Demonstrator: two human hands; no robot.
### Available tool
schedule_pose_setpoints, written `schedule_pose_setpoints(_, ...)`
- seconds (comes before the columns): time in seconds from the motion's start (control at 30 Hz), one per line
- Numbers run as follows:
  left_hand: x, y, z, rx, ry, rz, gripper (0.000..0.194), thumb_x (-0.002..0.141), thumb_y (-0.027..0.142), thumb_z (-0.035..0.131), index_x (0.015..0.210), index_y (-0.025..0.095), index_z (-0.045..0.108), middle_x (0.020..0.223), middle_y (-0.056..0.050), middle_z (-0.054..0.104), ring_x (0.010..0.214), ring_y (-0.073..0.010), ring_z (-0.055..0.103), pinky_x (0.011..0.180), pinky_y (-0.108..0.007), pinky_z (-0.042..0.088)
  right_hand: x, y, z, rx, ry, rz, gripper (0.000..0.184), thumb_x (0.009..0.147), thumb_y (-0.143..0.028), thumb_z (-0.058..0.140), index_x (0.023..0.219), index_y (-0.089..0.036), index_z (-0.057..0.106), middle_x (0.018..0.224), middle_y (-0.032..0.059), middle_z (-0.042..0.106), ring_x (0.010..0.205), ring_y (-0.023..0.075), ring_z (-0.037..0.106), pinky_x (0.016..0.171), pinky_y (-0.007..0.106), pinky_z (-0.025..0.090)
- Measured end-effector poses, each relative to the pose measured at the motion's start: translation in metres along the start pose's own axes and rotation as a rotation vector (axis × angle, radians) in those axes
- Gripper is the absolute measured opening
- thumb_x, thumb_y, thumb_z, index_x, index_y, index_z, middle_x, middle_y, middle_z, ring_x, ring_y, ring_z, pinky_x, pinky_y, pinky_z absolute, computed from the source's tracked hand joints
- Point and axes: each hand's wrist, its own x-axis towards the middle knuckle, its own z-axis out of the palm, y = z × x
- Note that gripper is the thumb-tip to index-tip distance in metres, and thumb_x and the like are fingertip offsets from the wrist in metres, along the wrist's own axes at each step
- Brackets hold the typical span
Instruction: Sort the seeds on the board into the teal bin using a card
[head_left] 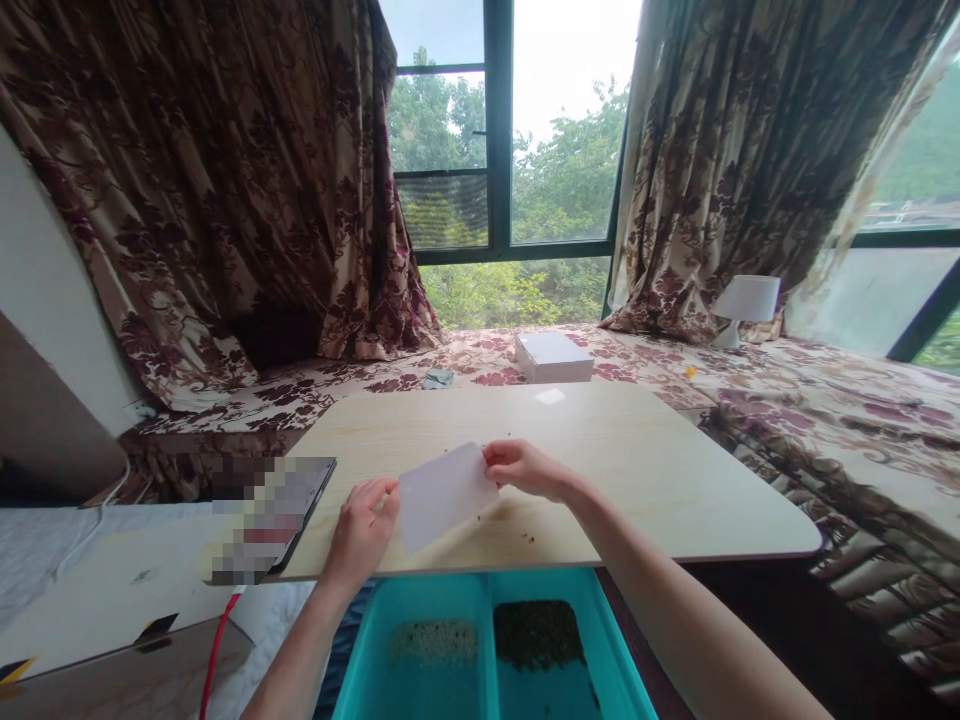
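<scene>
A white sheet [444,500], thin and card-like with rounded corners, is held tilted just above the pale wooden table [637,480]. My left hand [364,525] pinches its left edge. At its upper right corner, my right hand [525,468] grips it between thumb and fingers. Small dark crumbs [529,539] lie on the tabletop near the sheet. Below the table's front edge is a turquoise two-compartment tub [487,640]. Pale grains [435,640] lie in its left compartment and dark, soil-like material [538,632] in the right one.
A tablet-like device [300,520] with a red cable [216,650] lies at the table's left edge. Behind the table, a white box [555,358], a crumpled cloth [438,379] and a white lamp [747,300] stand or lie on the floral-covered ledge. Patterned curtains [225,180] flank the window.
</scene>
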Motion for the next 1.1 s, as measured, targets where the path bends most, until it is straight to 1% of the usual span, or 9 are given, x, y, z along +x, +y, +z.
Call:
schedule_pose_setpoints(0.17, -0.001, -0.003, 0.0, -0.01, -0.025, -0.003, 0.029, 0.082, 0.042, 0.044, 0.086, 0.021, 0.064, 0.096, -0.007, 0.066, 0.103, -0.0246, 0.053, 0.091, -0.037, 0.043, 0.008, 0.0, 0.007, -0.042, -0.02, 0.032, 0.021, 0.056, -0.005, 0.048, 0.069, -0.015, 0.062, 0.06, -0.0038, 0.059, 0.059, 0.0104, 0.052, 0.058, 0.024, 0.041)
schedule_pose_setpoints(0.37, -0.001, 0.003, 0.0, -0.009, 0.001, -0.008, 0.033, 0.084, 0.046, 0.043, 0.08, 0.021, 0.064, 0.092, -0.006, 0.068, 0.1, -0.0246, 0.055, 0.093, -0.038, 0.041, -0.005, -0.003, -0.007, -0.095, -0.036, 0.057, 0.022, 0.056, -0.005, 0.049, 0.069, -0.015, 0.063, 0.059, -0.004, 0.059, 0.059, 0.0112, 0.053, 0.057, 0.024, 0.041)
schedule_pose_setpoints(0.5, 0.0, 0.004, 0.001, 0.01, 0.0, -0.02, 0.033, 0.084, 0.046, 0.045, 0.082, 0.021, 0.066, 0.092, -0.005, 0.068, 0.099, -0.024, 0.056, 0.093, -0.038, 0.041, -0.021, -0.004, -0.019, -0.106, -0.024, 0.069, 0.02, 0.056, -0.007, 0.051, 0.069, -0.015, 0.064, 0.061, -0.0028, 0.061, 0.06, 0.0117, 0.053, 0.057, 0.025, 0.041)
schedule_pose_setpoints(0.6, 0.0, 0.002, 0.001, 0.023, 0.004, -0.007, 0.033, 0.084, 0.046, 0.045, 0.083, 0.021, 0.066, 0.091, -0.005, 0.069, 0.098, -0.0236, 0.056, 0.093, -0.037, 0.041, -0.039, -0.005, -0.031, -0.097, 0.013, 0.066, 0.02, 0.057, -0.009, 0.053, 0.073, -0.014, 0.065, 0.066, -0.0014, 0.063, 0.063, 0.0117, 0.053, 0.061, 0.025, 0.042)
schedule_pose_setpoints(0.63, 0.0, 0.001, 0.001, 0.025, 0.005, 0.0, 0.033, 0.084, 0.046, 0.045, 0.083, 0.02, 0.066, 0.091, -0.005, 0.069, 0.098, -0.0234, 0.056, 0.093, -0.037, 0.041, -0.046, -0.005, -0.036, -0.091, 0.038, 0.058, 0.02, 0.058, -0.011, 0.055, 0.074, -0.014, 0.066, 0.068, -0.0011, 0.063, 0.063, 0.0115, 0.053, 0.062, 0.025, 0.042)
schedule_pose_setpoints(0.77, 0.001, -0.002, 0.002, 0.028, -0.005, 0.017, 0.033, 0.085, 0.045, 0.044, 0.084, 0.02, 0.066, 0.092, -0.005, 0.069, 0.099, -0.0228, 0.056, 0.093, -0.036, 0.041, -0.075, 0.0, -0.054, -0.026, 0.245, 0.017, 0.019, 0.063, -0.026, 0.065, 0.078, -0.014, 0.068, 0.07, 0.0006, 0.064, 0.064, 0.0127, 0.055, 0.061, 0.027, 0.044)
schedule_pose_setpoints(0.87, 0.001, -0.002, 0.002, 0.036, -0.001, 0.022, 0.033, 0.085, 0.045, 0.045, 0.084, 0.02, 0.067, 0.093, -0.005, 0.069, 0.099, -0.0227, 0.056, 0.093, -0.036, 0.041, -0.09, 0.009, -0.057, -0.008, 0.332, 0.046, 0.023, 0.062, -0.033, 0.068, 0.077, -0.015, 0.068, 0.071, 0.0016, 0.065, 0.063, 0.0135, 0.056, 0.058, 0.026, 0.044)
schedule_pose_setpoints(0.93, 0.001, -0.002, 0.002, 0.039, -0.002, 0.024, 0.032, 0.085, 0.044, 0.045, 0.083, 0.02, 0.066, 0.092, -0.005, 0.069, 0.098, -0.0228, 0.056, 0.093, -0.036, 0.041, -0.097, 0.013, -0.054, -0.007, 0.337, 0.056, 0.023, 0.061, -0.034, 0.068, 0.076, -0.016, 0.069, 0.073, 0.0021, 0.066, 0.065, 0.0145, 0.057, 0.059, 0.027, 0.045)
schedule_pose_setpoints(1.1, 0.001, -0.002, 0.002, 0.035, -0.016, 0.017, 0.033, 0.085, 0.045, 0.045, 0.084, 0.02, 0.066, 0.092, -0.005, 0.069, 0.098, -0.0232, 0.056, 0.092, -0.036, 0.041, -0.116, 0.01, -0.047, -0.07, 0.26, 0.063, 0.024, 0.063, -0.036, 0.07, 0.076, -0.016, 0.071, 0.072, 0.0027, 0.067, 0.066, 0.0162, 0.058, 0.06, 0.027, 0.046)
